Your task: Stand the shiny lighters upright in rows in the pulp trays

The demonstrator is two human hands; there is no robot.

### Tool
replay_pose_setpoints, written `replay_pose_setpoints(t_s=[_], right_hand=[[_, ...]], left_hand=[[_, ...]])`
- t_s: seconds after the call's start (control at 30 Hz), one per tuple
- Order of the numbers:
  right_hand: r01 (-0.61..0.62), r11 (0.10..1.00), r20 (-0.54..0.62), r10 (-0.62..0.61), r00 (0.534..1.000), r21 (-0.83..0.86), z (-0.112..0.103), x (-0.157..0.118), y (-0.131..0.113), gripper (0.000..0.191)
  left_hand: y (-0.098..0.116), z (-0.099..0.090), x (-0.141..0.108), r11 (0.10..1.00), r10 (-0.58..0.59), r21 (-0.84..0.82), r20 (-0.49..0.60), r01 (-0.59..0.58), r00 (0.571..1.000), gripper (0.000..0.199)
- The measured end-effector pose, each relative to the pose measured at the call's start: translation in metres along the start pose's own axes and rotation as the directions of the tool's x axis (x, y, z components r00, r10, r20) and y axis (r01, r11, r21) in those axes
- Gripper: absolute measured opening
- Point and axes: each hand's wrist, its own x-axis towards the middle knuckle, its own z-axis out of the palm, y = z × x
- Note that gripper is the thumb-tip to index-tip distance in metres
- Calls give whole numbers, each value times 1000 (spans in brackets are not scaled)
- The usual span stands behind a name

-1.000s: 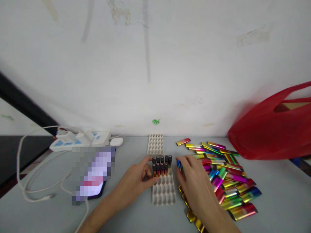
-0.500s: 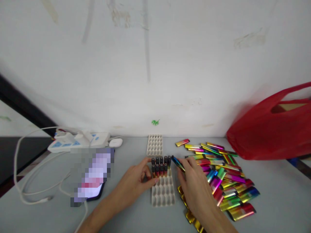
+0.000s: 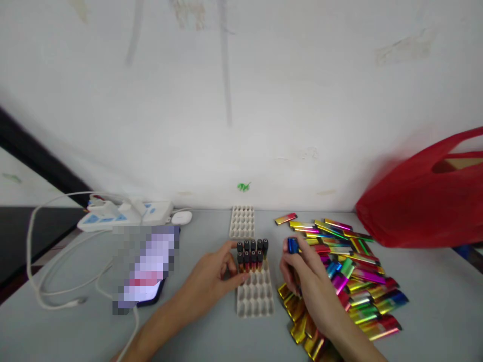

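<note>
A pale tray with rows of pockets (image 3: 254, 296) lies on the grey table. Several small black-topped pieces (image 3: 249, 254) stand upright in its two far rows. My left hand (image 3: 219, 271) holds the tray's left edge, thumb and index finger against the outermost pieces. To the right of the tray, my right hand (image 3: 300, 264) is closed around a shiny blue piece (image 3: 293, 245), whose blue end shows above the fingers; its lower part is hidden. Many shiny multicoloured flat pieces (image 3: 372, 275) are heaped beside and beyond my right forearm.
Near the wall lies a second pocketed tray (image 3: 242, 221). At left are a phone (image 3: 154, 266), a white power strip (image 3: 158, 213), cables and a small white case (image 3: 181, 217). A red bag (image 3: 426, 206) stands at the right. Gold pieces (image 3: 298, 327) lie at the front.
My right hand has turned the piece from a slant to nearly upright and shifted slightly right, away from the tray. My left hand keeps its hold. The view has shifted slightly.
</note>
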Motion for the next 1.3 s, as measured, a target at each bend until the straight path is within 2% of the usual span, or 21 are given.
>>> replay_pose_setpoints(t_s=[0.07,0.13,0.27,0.4,0.63,0.83,1.0,1.17,1.3], right_hand=[[-78,988,102,65,993,132,2,-1,-3,27],[-117,970,179,79,981,215,3,-1,-5,34],[-222,919,263,137,955,327,2,-1,-5,63],[-309,873,386,154,910,378,4,-4,-3,67],[-241,878,337,99,936,413,9,-8,-9,63],[-279,822,333,116,936,497,10,-4,-6,61],[-279,803,339,102,935,527,10,-4,-8,59],[-356,824,356,204,912,441,7,-10,-14,57],[-396,833,326,278,904,387,9,-11,-15,66]], left_hand=[[0,0,0,1000,-3,10,-5,3,1000,43],[1,1,-1,1000,-7,15,-7,7,1000,44],[1,0,-1,999,-7,38,-23,8,1000,47],[2,-1,0,999,-15,45,-14,15,1000,47],[1,0,-1,999,-23,31,-12,23,1000,47],[3,-2,-1,999,-20,46,5,20,1000,35],[5,-1,-1,999,-19,32,-8,20,1000,39],[5,0,-2,999,-27,44,-12,27,1000,45],[6,-1,-3,999,-22,46,-19,23,1000,46]])
